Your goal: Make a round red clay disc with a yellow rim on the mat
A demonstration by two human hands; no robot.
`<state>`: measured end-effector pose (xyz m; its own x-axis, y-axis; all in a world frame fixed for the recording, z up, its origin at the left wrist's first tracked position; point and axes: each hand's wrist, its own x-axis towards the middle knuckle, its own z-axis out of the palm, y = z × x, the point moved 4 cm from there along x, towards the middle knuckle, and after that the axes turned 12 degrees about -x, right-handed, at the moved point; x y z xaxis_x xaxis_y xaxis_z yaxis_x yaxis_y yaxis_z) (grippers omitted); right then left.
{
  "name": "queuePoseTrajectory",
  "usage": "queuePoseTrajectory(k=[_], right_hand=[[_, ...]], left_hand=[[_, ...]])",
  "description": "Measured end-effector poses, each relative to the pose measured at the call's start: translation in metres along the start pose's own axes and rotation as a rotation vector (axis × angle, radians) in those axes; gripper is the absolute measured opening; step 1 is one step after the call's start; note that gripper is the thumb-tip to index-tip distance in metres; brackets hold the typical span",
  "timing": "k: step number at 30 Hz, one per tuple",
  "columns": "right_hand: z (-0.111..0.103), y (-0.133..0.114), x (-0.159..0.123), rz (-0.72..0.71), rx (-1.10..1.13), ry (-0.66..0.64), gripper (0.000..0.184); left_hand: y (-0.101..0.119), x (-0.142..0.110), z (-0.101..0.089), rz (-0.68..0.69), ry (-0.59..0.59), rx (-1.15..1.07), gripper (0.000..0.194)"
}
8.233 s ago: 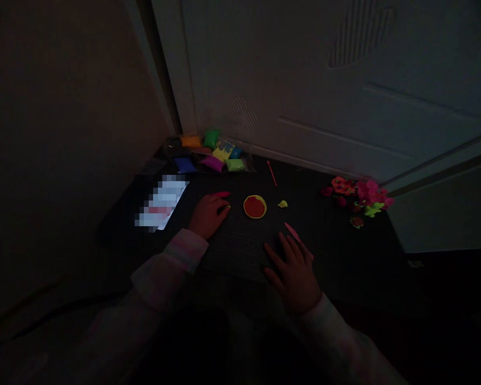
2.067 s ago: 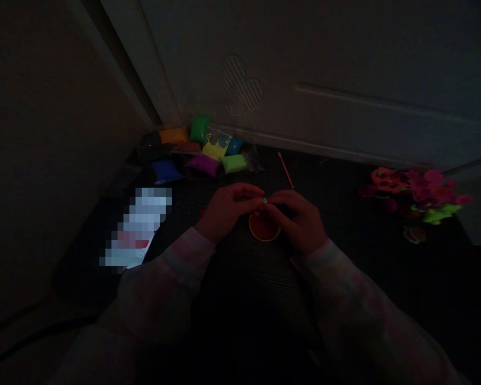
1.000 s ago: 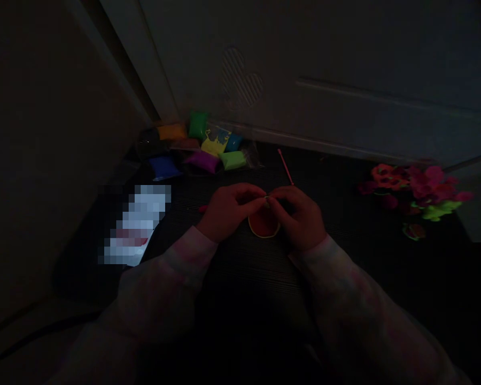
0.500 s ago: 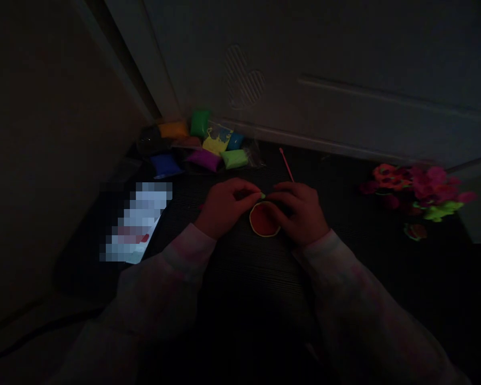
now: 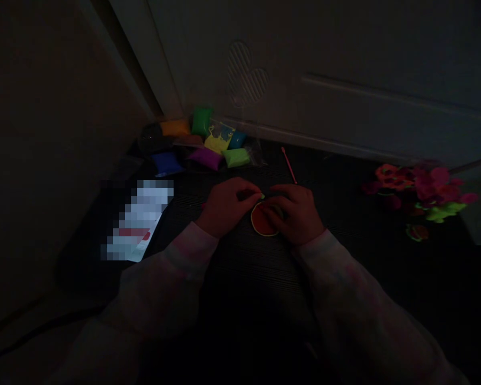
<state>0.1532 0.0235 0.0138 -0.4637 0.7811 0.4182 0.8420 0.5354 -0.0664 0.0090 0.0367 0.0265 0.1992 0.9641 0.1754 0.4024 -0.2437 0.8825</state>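
Note:
A flat red clay disc (image 5: 261,222) with a thin pale yellow-green rim lies on the dark table in front of me. Closed in a pinch, my left hand (image 5: 226,207) holds a small bit of light green clay (image 5: 262,196) by the disc's top edge. My right hand (image 5: 300,215) is closed, its curled fingers and thumb on the disc's right side and covering part of it. Dim light hides exactly how the right fingertips grip. Just beyond the hands lies a thin pink clay tool (image 5: 289,164).
Several bagged clay packs, among them a purple one (image 5: 207,158) and a blue one (image 5: 167,163), lie against the wall. A lit phone (image 5: 140,222) is on the left. Pink, orange and green clay pieces (image 5: 436,187) are heaped at right, with a small clay piece (image 5: 417,232) below.
The right hand has shifted slightly left, its fingers now further over the disc. The left hand keeps its pinch. The whole view has moved a little.

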Motion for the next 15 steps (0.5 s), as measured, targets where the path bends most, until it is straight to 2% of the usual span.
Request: queuePoseTrajectory(k=[7,15], right_hand=[[-0.0024,0.0020,0.0009,0.032,0.037,0.022,0.010],[-0.0011,0.0002,0.0016,0.028,-0.021,-0.023,0.014]], left_hand=[[0.0001,-0.0012,0.0022,0.076,-0.047,0.053,0.009],[-0.0017,-0.0010,0.0026,0.058,-0.038,0.052,0.009]])
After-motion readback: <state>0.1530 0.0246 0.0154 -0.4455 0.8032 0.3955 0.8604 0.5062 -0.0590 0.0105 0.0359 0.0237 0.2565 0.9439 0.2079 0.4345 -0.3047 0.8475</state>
